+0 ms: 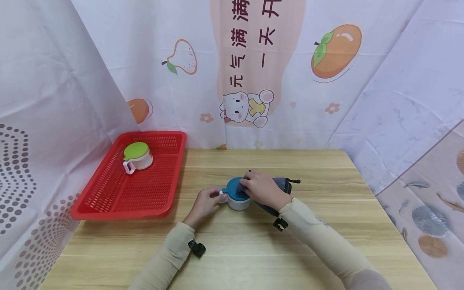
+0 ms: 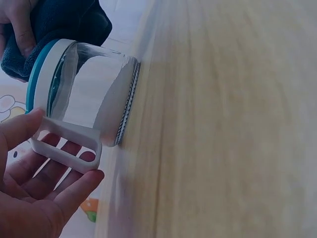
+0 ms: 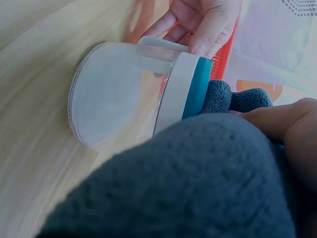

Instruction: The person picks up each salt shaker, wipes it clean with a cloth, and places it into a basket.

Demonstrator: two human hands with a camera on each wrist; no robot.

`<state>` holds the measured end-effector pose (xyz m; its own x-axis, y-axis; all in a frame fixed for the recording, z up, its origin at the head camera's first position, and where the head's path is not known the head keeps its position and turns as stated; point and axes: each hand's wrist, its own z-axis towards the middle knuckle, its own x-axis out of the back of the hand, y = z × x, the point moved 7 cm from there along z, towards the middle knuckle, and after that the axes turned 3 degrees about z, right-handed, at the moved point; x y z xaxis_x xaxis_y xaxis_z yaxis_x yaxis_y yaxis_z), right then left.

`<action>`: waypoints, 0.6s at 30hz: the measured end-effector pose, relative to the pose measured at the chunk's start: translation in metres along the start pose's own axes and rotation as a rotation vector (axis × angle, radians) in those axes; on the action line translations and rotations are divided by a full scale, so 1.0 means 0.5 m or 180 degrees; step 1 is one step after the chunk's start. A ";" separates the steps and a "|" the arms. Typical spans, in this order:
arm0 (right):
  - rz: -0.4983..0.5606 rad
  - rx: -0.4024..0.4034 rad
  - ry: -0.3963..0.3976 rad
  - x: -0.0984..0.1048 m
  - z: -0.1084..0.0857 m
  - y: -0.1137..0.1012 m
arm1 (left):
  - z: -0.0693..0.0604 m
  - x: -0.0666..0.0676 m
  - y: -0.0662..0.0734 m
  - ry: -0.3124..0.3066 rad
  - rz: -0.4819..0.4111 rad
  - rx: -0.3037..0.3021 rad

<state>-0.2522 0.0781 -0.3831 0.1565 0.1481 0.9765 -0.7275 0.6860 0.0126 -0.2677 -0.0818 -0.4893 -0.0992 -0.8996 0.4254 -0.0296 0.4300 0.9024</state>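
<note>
A clear seasoning jar with white contents stands on the wooden table, its teal lid closed on top. My left hand holds the jar by its white handle, thumb on the upper end and fingers curled beneath. A dark blue-grey towel is bunched in my right hand, which presses part of it against the lid. The rest of that cloth hangs down beside the jar and lies on the table, partly hidden by the right hand and forearm.
At the left is a red plastic basket. Inside it, near the back, sits a similar jar with a green lid and a white handle. A printed curtain hangs along the table's far edge.
</note>
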 end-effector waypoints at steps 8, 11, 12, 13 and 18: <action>-0.0108 0.0145 0.0041 0.004 -0.001 -0.006 | -0.001 0.003 0.002 0.0010 -0.0011 0.0103; -0.0170 0.0191 0.0028 0.002 -0.001 -0.009 | 0.000 0.003 0.002 0.0005 -0.0011 0.0134; -0.0189 0.0211 0.0020 0.001 0.000 -0.011 | 0.000 0.003 0.002 0.0008 -0.0003 0.0127; -0.0208 0.0234 0.0012 0.000 0.001 -0.013 | 0.000 0.003 0.003 0.0015 -0.0001 0.0116; -0.0247 0.0317 -0.0032 -0.003 0.006 -0.023 | -0.001 0.003 0.001 0.0035 -0.0013 0.0092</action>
<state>-0.2461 0.0676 -0.3840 0.2085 0.0897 0.9739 -0.7762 0.6210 0.1090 -0.2672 -0.0828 -0.4882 -0.0880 -0.9021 0.4226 -0.0589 0.4282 0.9018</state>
